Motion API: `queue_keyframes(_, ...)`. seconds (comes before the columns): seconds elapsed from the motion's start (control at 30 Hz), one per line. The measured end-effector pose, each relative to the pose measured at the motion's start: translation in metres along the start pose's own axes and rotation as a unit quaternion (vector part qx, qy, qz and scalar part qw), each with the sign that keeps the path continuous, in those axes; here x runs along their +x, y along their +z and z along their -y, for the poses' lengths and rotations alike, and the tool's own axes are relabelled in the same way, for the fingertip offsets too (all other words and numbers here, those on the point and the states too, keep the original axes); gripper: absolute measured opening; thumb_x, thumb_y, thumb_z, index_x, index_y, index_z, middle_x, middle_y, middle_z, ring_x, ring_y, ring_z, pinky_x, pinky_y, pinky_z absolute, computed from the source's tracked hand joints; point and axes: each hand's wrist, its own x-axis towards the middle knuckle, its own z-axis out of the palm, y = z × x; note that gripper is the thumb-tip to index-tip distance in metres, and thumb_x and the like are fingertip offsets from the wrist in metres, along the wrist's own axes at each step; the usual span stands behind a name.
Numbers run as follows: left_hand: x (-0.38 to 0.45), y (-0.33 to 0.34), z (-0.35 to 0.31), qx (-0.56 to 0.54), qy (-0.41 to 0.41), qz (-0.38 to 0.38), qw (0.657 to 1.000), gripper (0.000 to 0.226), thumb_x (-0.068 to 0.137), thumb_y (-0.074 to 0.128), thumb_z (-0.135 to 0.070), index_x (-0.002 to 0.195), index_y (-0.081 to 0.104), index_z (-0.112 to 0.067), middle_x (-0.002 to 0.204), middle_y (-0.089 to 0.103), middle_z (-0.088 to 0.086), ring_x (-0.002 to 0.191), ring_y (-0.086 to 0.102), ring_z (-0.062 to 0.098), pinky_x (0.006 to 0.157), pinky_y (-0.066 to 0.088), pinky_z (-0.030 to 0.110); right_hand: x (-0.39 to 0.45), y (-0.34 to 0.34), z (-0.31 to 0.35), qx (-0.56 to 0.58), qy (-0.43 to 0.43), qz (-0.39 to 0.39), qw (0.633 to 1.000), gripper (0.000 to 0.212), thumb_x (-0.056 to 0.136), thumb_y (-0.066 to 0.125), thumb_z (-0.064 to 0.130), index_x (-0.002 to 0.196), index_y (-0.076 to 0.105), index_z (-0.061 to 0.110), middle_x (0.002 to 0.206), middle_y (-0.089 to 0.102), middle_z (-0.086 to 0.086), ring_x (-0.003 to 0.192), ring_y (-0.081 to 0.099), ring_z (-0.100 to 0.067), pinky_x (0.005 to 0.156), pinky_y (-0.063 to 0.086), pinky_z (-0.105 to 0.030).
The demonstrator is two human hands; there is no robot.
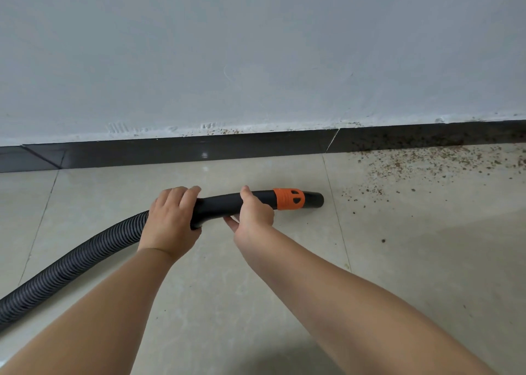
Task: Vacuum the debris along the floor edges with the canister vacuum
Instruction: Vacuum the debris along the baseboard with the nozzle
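Observation:
A black vacuum handle tube [219, 204] with an orange collar [289, 199] lies low over the beige floor tiles, and its open nozzle end [317, 199] points right. A ribbed black hose [71, 266] runs from it down to the lower left. My left hand [170, 218] grips the tube where the hose joins it. My right hand [253, 212] holds the tube just left of the orange collar, thumb on top and fingers beneath. Brown debris [427, 167] is scattered on the floor and along the skirting, to the right of the nozzle.
A dark skirting board [185, 151] runs along the foot of the grey-white wall [256, 47]. More specks cling to the skirting at the right [427, 137]. Beige floor tiles [427, 260] fill the foreground. The canister itself is out of view.

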Motion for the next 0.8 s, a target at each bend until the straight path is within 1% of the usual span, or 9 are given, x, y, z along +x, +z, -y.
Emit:
queue_keyframes(0.07,0.000,-0.004,0.000,-0.011,-0.038,-0.002,0.999,0.079,0.037,0.086,0.003,0.108,0.053,0.005,0.084,0.062,0.024,0.075,0.060,0.046,0.069,0.050,0.055,-0.005,0.003,0.003,0.005,-0.010,0.009,1.000,0.057,0.085,0.067,0.020,0.132,0.039,0.006,0.120,0.054,-0.012,0.089,0.054,-0.023,0.080,0.056,-0.037)
queue_keyframes(0.13,0.000,-0.011,0.000,-0.009,-0.113,-0.019,0.993,0.065,0.046,0.082,0.006,0.106,0.057,0.010,0.089,0.061,0.028,0.083,0.058,0.049,0.078,0.045,0.059,-0.012,0.013,0.003,0.004,-0.025,0.028,0.999,0.059,0.084,0.069,0.019,0.132,0.038,0.006,0.120,0.054,-0.011,0.088,0.053,-0.022,0.082,0.056,-0.038)
queue_keyframes(0.2,-0.001,-0.017,0.004,0.002,-0.169,-0.065,0.984,0.048,0.058,0.069,0.006,0.104,0.058,0.010,0.094,0.059,0.030,0.088,0.054,0.051,0.083,0.039,0.061,-0.020,0.026,0.000,-0.002,-0.028,0.053,0.998,0.059,0.083,0.069,0.020,0.132,0.038,0.008,0.111,0.054,-0.009,0.087,0.054,-0.022,0.085,0.055,-0.039)
queue_keyframes(0.23,-0.001,-0.020,0.007,0.007,-0.190,-0.091,0.977,0.045,0.059,0.061,0.003,0.103,0.058,0.009,0.096,0.058,0.031,0.090,0.053,0.052,0.084,0.037,0.062,-0.024,0.033,-0.002,-0.004,-0.023,0.067,0.997,0.059,0.083,0.069,0.021,0.131,0.038,0.008,0.105,0.053,-0.006,0.086,0.054,-0.022,0.086,0.055,-0.038)
queue_keyframes(0.3,-0.002,-0.025,0.012,0.003,-0.229,-0.124,0.965,0.047,0.058,0.054,0.004,0.105,0.056,0.008,0.102,0.055,0.033,0.095,0.048,0.054,0.089,0.033,0.064,-0.029,0.046,-0.008,-0.012,-0.011,0.085,0.996,0.059,0.083,0.069,0.022,0.131,0.038,0.009,0.100,0.049,-0.002,0.086,0.053,-0.021,0.087,0.054,-0.039)
queue_keyframes(0.37,-0.006,-0.029,0.018,0.005,-0.257,-0.140,0.956,0.049,0.058,0.057,0.014,0.107,0.056,0.009,0.106,0.053,0.035,0.099,0.046,0.056,0.093,0.030,0.066,-0.033,0.056,-0.015,-0.021,0.007,0.102,0.995,0.059,0.083,0.069,0.022,0.131,0.038,0.009,0.102,0.049,-0.003,0.087,0.053,-0.021,0.088,0.054,-0.039)
queue_keyframes(0.53,-0.022,-0.031,0.035,0.025,-0.269,-0.117,0.956,0.056,0.056,0.064,0.021,0.111,0.055,0.009,0.109,0.052,0.034,0.104,0.043,0.055,0.097,0.027,0.066,-0.035,0.064,-0.029,-0.017,0.047,0.132,0.990,0.053,0.084,0.068,0.017,0.129,0.041,0.007,0.101,0.047,-0.005,0.089,0.053,-0.022,0.083,0.056,-0.038)
queue_keyframes(0.7,-0.028,-0.023,0.034,0.023,-0.261,-0.090,0.961,0.054,0.055,0.066,0.020,0.107,0.056,0.009,0.106,0.053,0.034,0.100,0.046,0.056,0.092,0.030,0.066,-0.029,0.057,-0.032,-0.021,0.047,0.129,0.990,0.044,0.085,0.068,0.016,0.121,0.044,0.007,0.103,0.052,-0.008,0.093,0.058,-0.025,0.082,0.056,-0.038)
queue_keyframes(0.8,-0.021,-0.018,0.028,0.015,-0.239,-0.089,0.967,0.048,0.058,0.060,0.016,0.106,0.055,0.009,0.103,0.053,0.034,0.097,0.047,0.056,0.088,0.032,0.066,-0.023,0.049,-0.026,-0.011,0.038,0.119,0.992,0.044,0.085,0.068,0.016,0.121,0.044,0.007,0.113,0.056,-0.012,0.101,0.060,-0.028,0.079,0.057,-0.037)
